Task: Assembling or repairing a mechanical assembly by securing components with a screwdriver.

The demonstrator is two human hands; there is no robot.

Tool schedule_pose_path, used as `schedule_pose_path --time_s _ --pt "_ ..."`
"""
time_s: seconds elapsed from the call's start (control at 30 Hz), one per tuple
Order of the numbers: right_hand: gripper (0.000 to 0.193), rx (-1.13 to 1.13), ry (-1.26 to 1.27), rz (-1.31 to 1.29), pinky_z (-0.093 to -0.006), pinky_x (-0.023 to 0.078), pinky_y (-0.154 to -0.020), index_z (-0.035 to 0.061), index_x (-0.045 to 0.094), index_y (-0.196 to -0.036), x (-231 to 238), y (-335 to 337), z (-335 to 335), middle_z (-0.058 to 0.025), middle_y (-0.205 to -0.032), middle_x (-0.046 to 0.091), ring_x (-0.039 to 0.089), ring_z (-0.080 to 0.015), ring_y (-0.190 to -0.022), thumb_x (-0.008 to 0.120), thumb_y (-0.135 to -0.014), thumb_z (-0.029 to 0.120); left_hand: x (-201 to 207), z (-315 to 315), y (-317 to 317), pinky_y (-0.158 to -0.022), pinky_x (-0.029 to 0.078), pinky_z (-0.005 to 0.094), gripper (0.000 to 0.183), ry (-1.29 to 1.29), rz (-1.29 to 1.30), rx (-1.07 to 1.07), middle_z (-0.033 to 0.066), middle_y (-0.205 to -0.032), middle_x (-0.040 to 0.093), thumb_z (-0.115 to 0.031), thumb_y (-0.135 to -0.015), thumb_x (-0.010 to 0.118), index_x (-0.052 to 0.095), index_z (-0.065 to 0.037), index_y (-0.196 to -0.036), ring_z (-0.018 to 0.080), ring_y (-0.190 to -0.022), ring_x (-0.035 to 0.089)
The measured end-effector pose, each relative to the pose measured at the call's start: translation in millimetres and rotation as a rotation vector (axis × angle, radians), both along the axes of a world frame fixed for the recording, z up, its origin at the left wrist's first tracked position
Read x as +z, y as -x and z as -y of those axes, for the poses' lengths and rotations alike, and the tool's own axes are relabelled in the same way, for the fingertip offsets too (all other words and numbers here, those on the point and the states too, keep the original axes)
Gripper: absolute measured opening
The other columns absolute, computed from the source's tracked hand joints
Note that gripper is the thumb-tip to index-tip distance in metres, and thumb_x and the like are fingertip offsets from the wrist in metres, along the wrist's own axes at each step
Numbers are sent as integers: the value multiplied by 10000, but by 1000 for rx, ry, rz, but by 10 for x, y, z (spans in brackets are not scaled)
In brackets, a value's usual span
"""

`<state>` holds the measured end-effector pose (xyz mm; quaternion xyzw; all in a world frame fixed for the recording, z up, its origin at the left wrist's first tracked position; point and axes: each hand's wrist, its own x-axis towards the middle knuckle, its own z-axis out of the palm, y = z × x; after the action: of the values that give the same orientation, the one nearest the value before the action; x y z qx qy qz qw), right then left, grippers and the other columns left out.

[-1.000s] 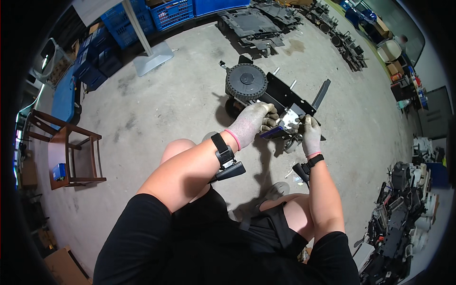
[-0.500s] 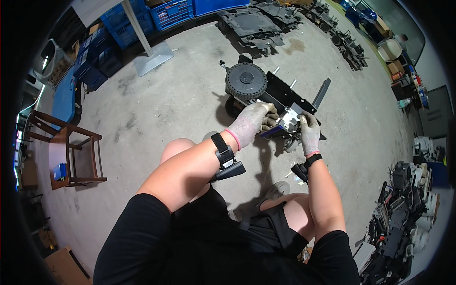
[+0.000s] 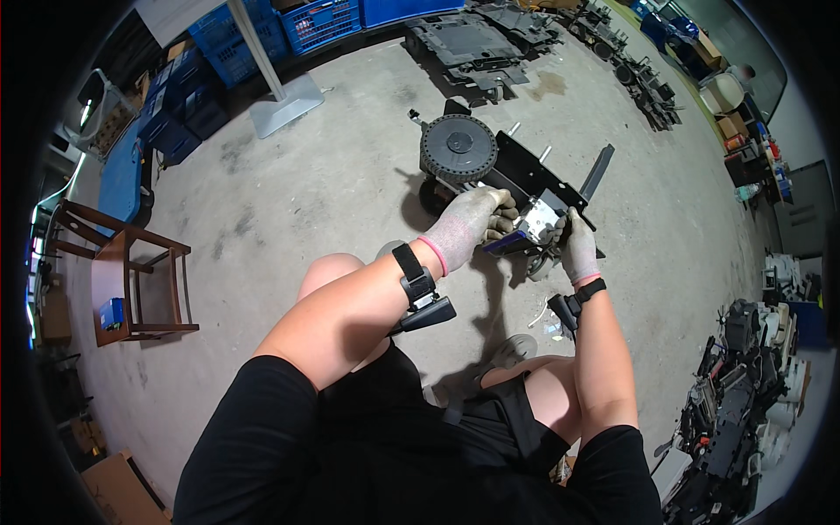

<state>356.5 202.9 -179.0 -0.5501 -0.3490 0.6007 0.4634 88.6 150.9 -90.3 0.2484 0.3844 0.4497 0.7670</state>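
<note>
On the concrete floor ahead of me stands a black wheeled chassis with bare metal rods sticking up from it. A ribbed black wheel lies face up on its left side. My left hand, in a pale knit glove, is closed at the chassis's near edge, its fingers curled beside a silver metal part. What those fingertips grip is hidden. My right hand, gloved too, has its fingers bent and pressed together on the right of the silver part; whatever they pinch is too small to make out.
A wooden chair stands at left, near a metal post base. Flat black chassis plates lie at the far side. Piled dark parts fill the right. Small scraps lie on the floor near my shoe.
My right hand has shifted slightly to the right and turned a little at the silver part. The left hand keeps its place on the chassis. The whole view has moved slightly.
</note>
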Motion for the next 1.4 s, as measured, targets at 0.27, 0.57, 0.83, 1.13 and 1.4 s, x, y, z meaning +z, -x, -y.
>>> schedule_pose_path --time_s 0.27,0.57,0.83,1.13,1.4 --pt "332 31 -371 834 -264 464 -651 0 617 -1107 -26 68 38 -55 -844 665 570 -111 -719 482 -1036 296 -7 1 11 -583 481 236 220 0 -7 7 53 -878 595 -220 -1006 484 581 -24 -987 115 -699 582" --pt "378 31 -33 96 -304 531 -620 16 589 -1030 -191 -104 -50 -90 -831 658 639 -155 -683 431 -1051 358 10 -9 -17 -588 484 234 220 6 -14 6 58 -888 601 -217 -1006 482 579 -19 -1000 115 -702 586" --pt "478 -99 -149 336 -304 507 -595 0 652 -905 81 80 1 -77 -749 653 619 -158 -616 424 -1048 396 -40 -6 74 -732 518 288 215 -30 -23 -47 64 -971 628 -241 -1016 478 578 -54 -1051 139 -826 639" --pt "478 67 -112 163 -284 506 -641 8 622 -925 26 86 -1 -85 -755 669 643 -161 -680 341 -1075 364 -9 -5 6 -606 478 242 225 -13 -1 -6 50 -881 594 -223 -1004 472 583 -27 -988 112 -703 574" --pt "469 120 -92 258 -301 506 -657 13 617 -918 13 92 -88 -96 -780 669 631 -169 -675 381 -1063 391 -83 -27 45 -719 506 266 199 -12 0 -49 52 -941 627 -230 -1004 491 589 -58 -1025 119 -785 613"
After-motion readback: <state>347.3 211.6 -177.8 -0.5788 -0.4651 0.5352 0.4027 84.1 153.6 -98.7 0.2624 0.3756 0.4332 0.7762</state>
